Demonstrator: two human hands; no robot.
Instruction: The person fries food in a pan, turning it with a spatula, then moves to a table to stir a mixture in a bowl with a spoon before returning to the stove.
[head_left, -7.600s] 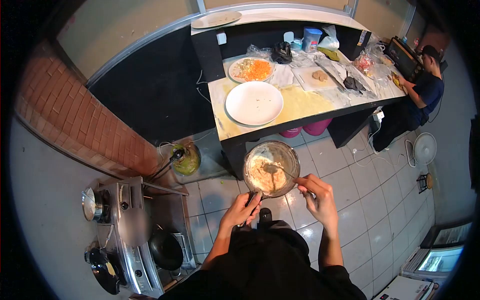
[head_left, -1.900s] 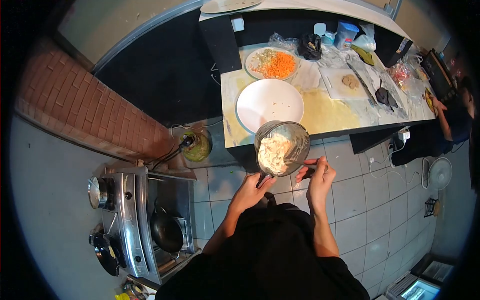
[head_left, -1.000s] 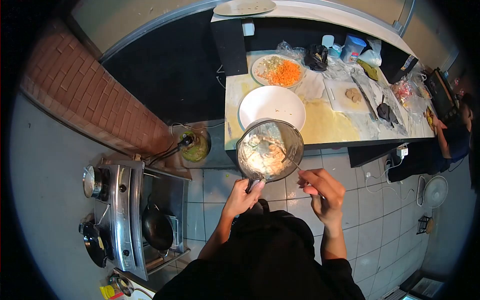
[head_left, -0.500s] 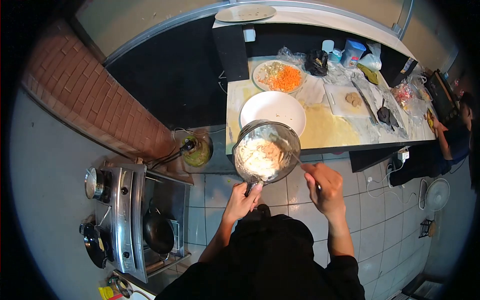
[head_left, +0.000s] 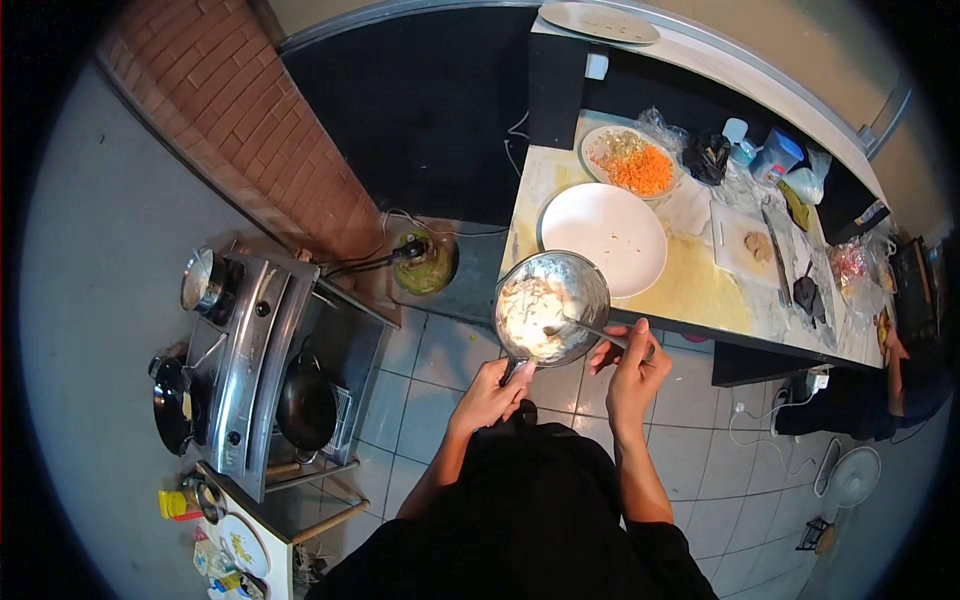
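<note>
My left hand (head_left: 490,396) grips the handle of a metal pan (head_left: 598,290), which is tilted and holds a pale, lumpy mixture (head_left: 535,312). The fingers of my right hand (head_left: 635,370) are closed on a spoon (head_left: 598,330) whose tip rests in the mixture. Just behind the pan, on the counter, lies a large white plate (head_left: 605,235) with a few crumbs. Beyond it a second plate (head_left: 590,150) bears shredded orange and pale green vegetables.
At the left stands a stove (head_left: 235,370) with a small pot (head_left: 203,280) and a black wok (head_left: 175,405). A gas cylinder (head_left: 425,265) is on the floor. A cutting board (head_left: 735,240) lies on the counter. Another person (head_left: 860,400) is at the far right.
The view has turned, so the counter sits farther right. My right hand has shifted its hold on the spoon, with the fingers now higher and the spoon's dark tip visible in the mixture.
</note>
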